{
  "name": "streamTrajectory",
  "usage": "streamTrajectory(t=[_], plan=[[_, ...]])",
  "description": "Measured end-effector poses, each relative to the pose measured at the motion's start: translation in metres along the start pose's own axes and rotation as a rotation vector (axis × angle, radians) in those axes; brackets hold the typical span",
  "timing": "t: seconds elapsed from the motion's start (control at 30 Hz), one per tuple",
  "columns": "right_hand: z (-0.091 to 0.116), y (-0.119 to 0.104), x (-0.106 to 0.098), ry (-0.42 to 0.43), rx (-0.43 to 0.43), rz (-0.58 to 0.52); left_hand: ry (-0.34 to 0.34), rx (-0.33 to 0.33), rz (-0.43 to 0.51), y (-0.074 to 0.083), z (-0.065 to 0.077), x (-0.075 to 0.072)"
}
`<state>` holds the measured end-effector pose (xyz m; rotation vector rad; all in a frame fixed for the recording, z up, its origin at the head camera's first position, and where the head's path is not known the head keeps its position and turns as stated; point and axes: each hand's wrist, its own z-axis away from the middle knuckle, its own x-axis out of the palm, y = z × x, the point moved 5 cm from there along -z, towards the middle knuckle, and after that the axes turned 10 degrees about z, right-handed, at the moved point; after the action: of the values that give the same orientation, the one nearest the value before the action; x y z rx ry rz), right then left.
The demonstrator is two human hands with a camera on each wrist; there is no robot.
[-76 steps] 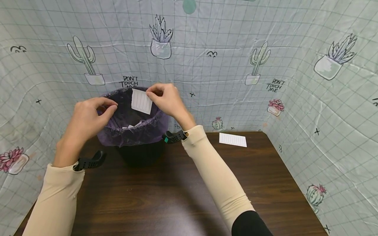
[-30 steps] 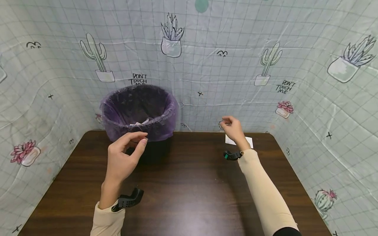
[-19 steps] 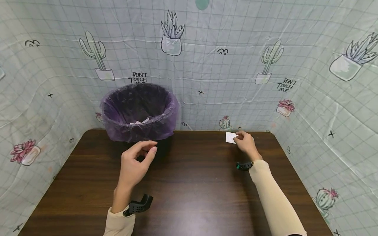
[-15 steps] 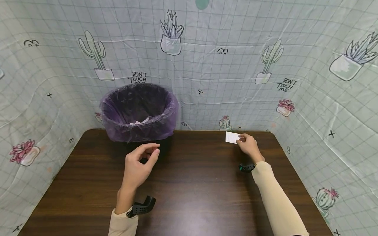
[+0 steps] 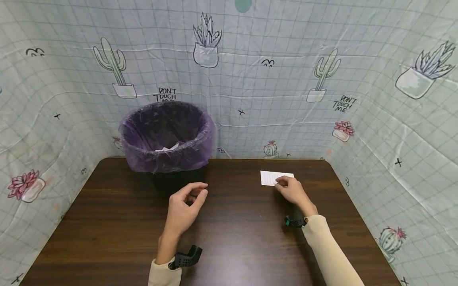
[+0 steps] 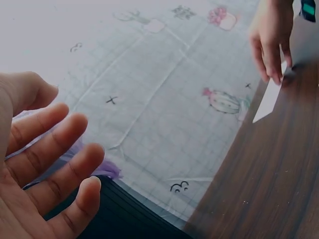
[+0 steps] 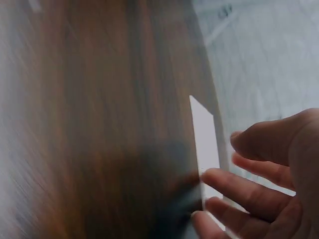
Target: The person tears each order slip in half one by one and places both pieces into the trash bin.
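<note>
A white lined slip of paper (image 5: pixel 268 178) lies flat on the table, toward the right. My right hand (image 5: pixel 292 191) is over its right part, fingertips on the paper. In the right wrist view, the fingers reach onto the slip (image 7: pixel 203 134) and the thumb stands off it. My left hand (image 5: pixel 184 208) hangs above the middle of the table with loosely bent fingers and nothing in it. Behind it stands a black bin (image 5: pixel 179 178) with a purple bag liner (image 5: pixel 168 161) folded over its rim. Some white paper pieces (image 5: pixel 166 149) show inside.
The dark wooden table (image 5: pixel 232 230) reaches back to a hanging cloth (image 5: pixel 243 95) printed with cacti and a grid. The cloth encloses the left, back and right sides. A black wrist camera (image 5: pixel 187 257) sits on the left wrist, another (image 5: pixel 295 222) on the right.
The paper in my right hand at 2.5 s is gone from it. The hand went right to the other slip, which has slid left and nearer. My left hand moved right and nearer, away from the bin.
</note>
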<state>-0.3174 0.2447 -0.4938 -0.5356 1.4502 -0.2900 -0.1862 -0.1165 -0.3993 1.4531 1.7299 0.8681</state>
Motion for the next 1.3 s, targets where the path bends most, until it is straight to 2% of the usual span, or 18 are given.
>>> streamTrajectory(t=[0.27,0.47,0.7,0.8,1.3], plan=[[0.019,-0.04,0.019,-0.036,-0.034,-0.031,-0.026,0.0,-0.016,0.001,-0.004,0.007],[0.011,-0.053,0.019,0.001,-0.054,-0.049,-0.058,-0.001,-0.014,0.001,-0.005,0.015],[-0.02,-0.038,0.021,0.011,-0.064,0.103,-0.071,-0.005,-0.015,-0.001,-0.003,0.018],[-0.028,-0.03,0.023,-0.009,-0.055,0.118,-0.077,-0.02,-0.016,-0.002,-0.003,0.02],[-0.029,-0.022,0.027,-0.124,0.133,0.141,-0.098,-0.027,-0.033,-0.008,-0.002,0.027]])
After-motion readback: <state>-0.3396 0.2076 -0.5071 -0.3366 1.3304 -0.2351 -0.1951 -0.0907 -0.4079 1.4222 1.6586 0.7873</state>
